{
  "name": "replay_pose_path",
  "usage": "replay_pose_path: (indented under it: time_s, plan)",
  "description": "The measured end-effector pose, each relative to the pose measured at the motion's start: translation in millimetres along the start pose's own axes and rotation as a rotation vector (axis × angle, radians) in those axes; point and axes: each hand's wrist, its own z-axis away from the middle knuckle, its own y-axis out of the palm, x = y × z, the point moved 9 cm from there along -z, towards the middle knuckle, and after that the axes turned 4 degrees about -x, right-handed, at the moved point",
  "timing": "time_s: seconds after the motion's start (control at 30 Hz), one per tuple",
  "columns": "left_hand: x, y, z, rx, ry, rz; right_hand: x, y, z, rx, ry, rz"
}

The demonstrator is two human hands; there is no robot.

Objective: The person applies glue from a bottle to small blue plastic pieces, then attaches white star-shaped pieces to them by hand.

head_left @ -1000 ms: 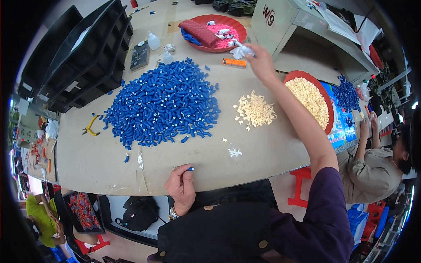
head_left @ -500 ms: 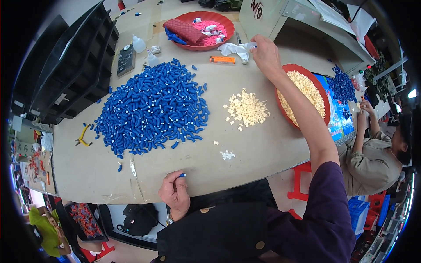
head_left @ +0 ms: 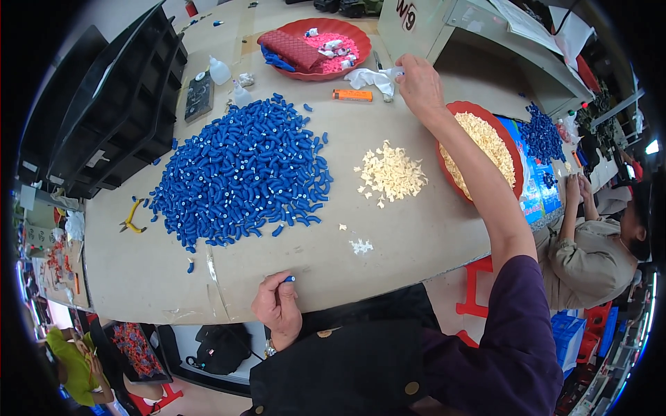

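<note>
At the table's near edge, my left hand (head_left: 276, 305) is closed in a pinch on a small blue curved plastic piece (head_left: 290, 279) with a pale end. My right hand (head_left: 420, 87) reaches far across the table. Its fingers are closed round a small whitish translucent thing (head_left: 397, 72), mostly hidden by them. Beside those fingers lies a crumpled white cloth (head_left: 370, 80). A big heap of similar blue pieces (head_left: 239, 170) covers the left middle of the table. Right of it is a small pile of cream-coloured pieces (head_left: 390, 175).
Under my right forearm stands a red bowl (head_left: 517, 163) of cream pieces. A red dish (head_left: 364, 35) holds pink bits. An orange box (head_left: 352, 96), squeeze bottles (head_left: 220, 71), yellow-handled pliers (head_left: 132, 216) and black crates (head_left: 132, 104) lie around. A co-worker (head_left: 590, 256) sits at the right.
Both my hands have stayed almost still, with the blue piece in the left. The co-worker's hands at the right have moved lower and closer together.
</note>
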Motion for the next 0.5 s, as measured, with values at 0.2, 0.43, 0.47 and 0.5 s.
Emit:
replay_pose_path:
  time_s: [0.2, 0.43, 0.47, 0.5]
  plan:
    - [2.4, -1.2, 0.8, -0.006, -0.011, 0.006, 6.3, -3.0, -1.7, -0.004, -0.009, 0.017]
    - [2.7, -1.2, 1.1, -0.006, 0.013, -0.008, 6.0, -5.2, -2.0, -0.011, -0.004, 0.027]
    - [2.2, -0.9, 0.9, -0.004, 0.014, -0.007, 6.6, -5.6, -1.9, -0.013, -0.009, 0.023]
    - [1.7, -0.6, 0.4, -0.003, 0.012, -0.007, 5.7, -5.3, -2.1, -0.014, -0.007, 0.025]
